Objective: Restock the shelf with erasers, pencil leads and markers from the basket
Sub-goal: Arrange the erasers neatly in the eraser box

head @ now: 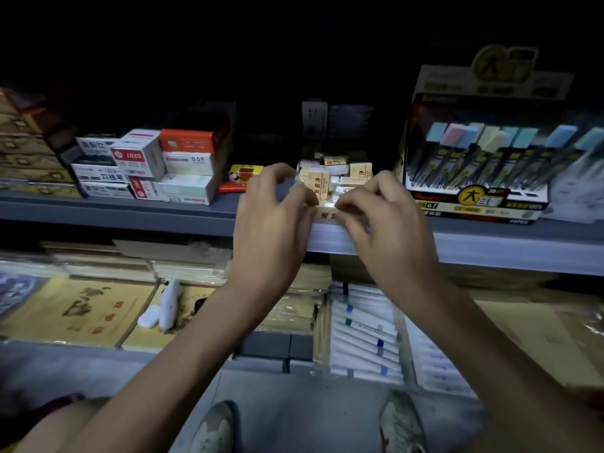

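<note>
A small open box of cream-sleeved erasers (340,173) stands on the grey shelf (130,210), at its front edge. Both of my hands are at the box's front. My left hand (274,214) has curled fingers against the box's left front corner, touching an upright eraser (315,184). My right hand (382,217) pinches the box's front lip with thumb and fingertips. A display carton of pencil leads (483,161) with pastel caps stands just right of the eraser box. The basket is out of view.
Stacked small cartons (147,165) fill the shelf left of a red-yellow pack (240,181). The lower shelf holds notebooks (75,308), two white erasers (160,312), grey boxes (277,348) and packed white pens (366,335). My two shoes show on the floor.
</note>
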